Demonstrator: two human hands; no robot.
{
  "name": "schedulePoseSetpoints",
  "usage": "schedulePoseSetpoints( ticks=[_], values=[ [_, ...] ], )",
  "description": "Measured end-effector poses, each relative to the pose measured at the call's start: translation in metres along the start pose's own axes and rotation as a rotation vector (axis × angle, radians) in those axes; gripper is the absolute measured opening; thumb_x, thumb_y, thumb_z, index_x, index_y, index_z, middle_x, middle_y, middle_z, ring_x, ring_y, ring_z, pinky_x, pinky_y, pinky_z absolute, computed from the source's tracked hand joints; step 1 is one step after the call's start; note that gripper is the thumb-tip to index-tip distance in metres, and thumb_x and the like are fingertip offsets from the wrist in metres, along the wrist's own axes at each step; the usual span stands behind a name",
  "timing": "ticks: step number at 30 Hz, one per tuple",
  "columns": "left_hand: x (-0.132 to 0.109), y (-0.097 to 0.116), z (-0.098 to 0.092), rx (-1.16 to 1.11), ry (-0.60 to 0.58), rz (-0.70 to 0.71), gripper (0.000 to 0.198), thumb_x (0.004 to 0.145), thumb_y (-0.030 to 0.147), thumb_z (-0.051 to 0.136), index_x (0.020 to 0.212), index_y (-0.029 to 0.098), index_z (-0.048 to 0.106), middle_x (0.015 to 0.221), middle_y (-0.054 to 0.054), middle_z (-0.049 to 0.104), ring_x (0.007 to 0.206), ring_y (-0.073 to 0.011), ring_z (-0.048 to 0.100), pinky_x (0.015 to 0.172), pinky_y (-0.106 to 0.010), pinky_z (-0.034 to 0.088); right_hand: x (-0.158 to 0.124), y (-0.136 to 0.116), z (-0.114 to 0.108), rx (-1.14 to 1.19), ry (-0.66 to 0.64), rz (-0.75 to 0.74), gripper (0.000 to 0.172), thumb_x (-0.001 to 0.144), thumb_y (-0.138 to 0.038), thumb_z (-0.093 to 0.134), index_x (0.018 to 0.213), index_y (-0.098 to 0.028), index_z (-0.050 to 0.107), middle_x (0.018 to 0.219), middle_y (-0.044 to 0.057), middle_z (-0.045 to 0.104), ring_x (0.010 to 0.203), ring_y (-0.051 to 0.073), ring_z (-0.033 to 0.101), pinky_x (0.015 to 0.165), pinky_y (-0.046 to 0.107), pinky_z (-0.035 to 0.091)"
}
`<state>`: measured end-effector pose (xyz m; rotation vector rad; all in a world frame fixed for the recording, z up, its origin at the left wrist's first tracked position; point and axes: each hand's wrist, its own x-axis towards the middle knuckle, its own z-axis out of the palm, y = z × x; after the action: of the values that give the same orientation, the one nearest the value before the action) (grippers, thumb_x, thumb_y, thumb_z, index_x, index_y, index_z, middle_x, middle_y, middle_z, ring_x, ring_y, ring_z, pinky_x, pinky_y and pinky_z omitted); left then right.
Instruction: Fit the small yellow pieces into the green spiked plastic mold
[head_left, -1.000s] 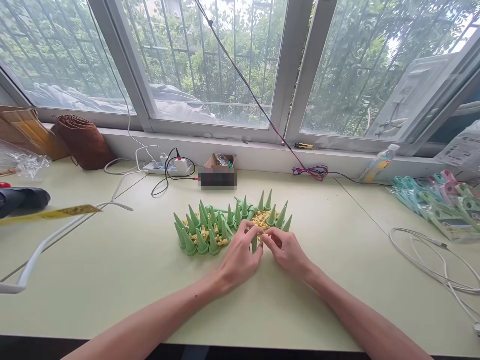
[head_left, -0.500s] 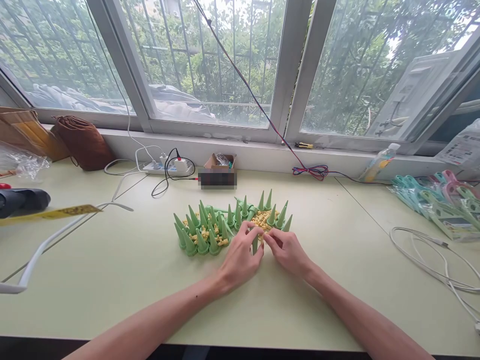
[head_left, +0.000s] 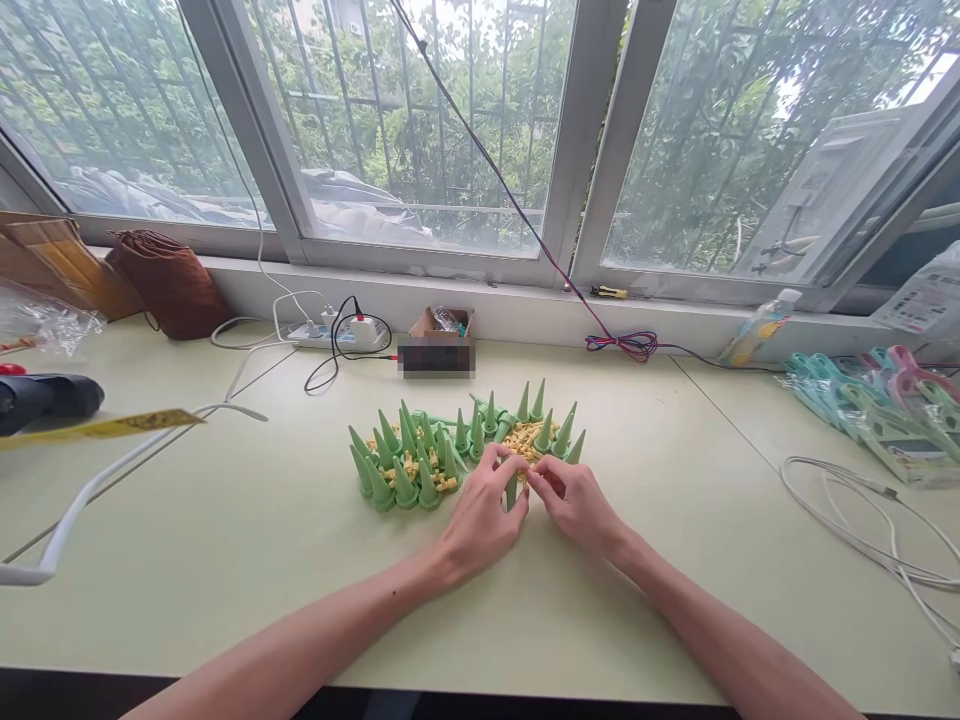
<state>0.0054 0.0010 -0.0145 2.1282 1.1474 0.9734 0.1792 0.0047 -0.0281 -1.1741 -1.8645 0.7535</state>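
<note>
My left hand (head_left: pixel 486 512) is closed round a green cone-shaped spike (head_left: pixel 511 491), part of which shows between thumb and fingers. Close beside it, my right hand (head_left: pixel 579 506) pinches a small yellow plastic piece (head_left: pixel 524 478) against the spike; the fingertips hide most of it. Just beyond my hands lies a pile of similar yellow pieces (head_left: pixel 523 438). Green cone spikes (head_left: pixel 406 490) stand point up in a group to the left, with more yellow pieces among them. Several further spikes (head_left: pixel 561 437) stand behind my right hand.
Along the window wall are a brown drawstring bag (head_left: pixel 169 287), a power strip (head_left: pixel 337 338), a small cardboard box (head_left: pixel 442 325), bundled wire (head_left: pixel 622 345) and a bottle (head_left: pixel 761 328). Plastic-wrapped clips (head_left: pixel 874 405) and a white cable (head_left: pixel 840 515) lie right. A white cable (head_left: pixel 82 510) crosses the left.
Both hands stay almost in place, with the spike and the yellow piece between them. The camera view has shifted very slightly.
</note>
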Motion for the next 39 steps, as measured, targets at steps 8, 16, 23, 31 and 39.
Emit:
schedulePoseSetpoints(
  ticks=[8,16,23,31,39],
  values=[
    [0.0006,0.001,-0.0006,0.0,0.007,-0.021,0.014,0.091,0.021,0.05,0.104,0.022,0.057,0.111,-0.004,0.049,0.058,-0.0066,0.047,0.057,-0.025,0.048,0.0,-0.0009,-0.0004,-0.007,0.029,0.015,0.027,0.095,-0.044,0.05,0.093,-0.018,0.058,0.052,-0.007,0.041,0.046,0.01,0.034,0.046,0.024,0.028],
    [-0.0002,0.0005,-0.0005,0.007,-0.002,-0.014,0.015,0.09,0.019,0.051,0.104,0.021,0.056,0.111,-0.004,0.049,0.058,-0.0067,0.047,0.058,-0.026,0.049,-0.0002,-0.0008,-0.0007,-0.005,-0.005,-0.003,0.03,0.098,-0.041,0.047,0.083,-0.018,0.057,0.056,-0.005,0.044,0.049,0.01,0.034,0.048,0.025,0.027],
    [0.0005,0.003,-0.0008,0.01,-0.001,-0.012,0.014,0.09,0.019,0.051,0.103,0.022,0.057,0.112,-0.004,0.05,0.061,-0.0076,0.049,0.06,-0.026,0.05,0.0005,0.0003,0.0,-0.007,0.016,0.029,0.036,0.098,-0.043,0.045,0.075,-0.018,0.055,0.057,-0.004,0.044,0.052,0.01,0.032,0.05,0.025,0.027],
    [0.0011,0.0016,0.0004,0.021,0.006,-0.016,0.015,0.091,0.021,0.051,0.105,0.022,0.057,0.113,-0.004,0.05,0.06,-0.0072,0.049,0.059,-0.026,0.049,-0.0006,-0.004,-0.0026,0.023,-0.007,0.047,0.017,0.093,-0.036,0.054,0.093,-0.019,0.051,0.053,-0.008,0.043,0.047,0.01,0.035,0.047,0.023,0.028],
    [0.001,0.0009,0.0007,0.009,-0.01,-0.013,0.016,0.089,0.019,0.051,0.104,0.022,0.056,0.113,-0.004,0.05,0.06,-0.007,0.05,0.06,-0.026,0.05,0.0004,0.0021,-0.0007,0.001,-0.001,0.028,0.033,0.097,-0.042,0.046,0.075,-0.018,0.052,0.058,-0.004,0.046,0.051,0.01,0.034,0.049,0.025,0.027]
  ],
)
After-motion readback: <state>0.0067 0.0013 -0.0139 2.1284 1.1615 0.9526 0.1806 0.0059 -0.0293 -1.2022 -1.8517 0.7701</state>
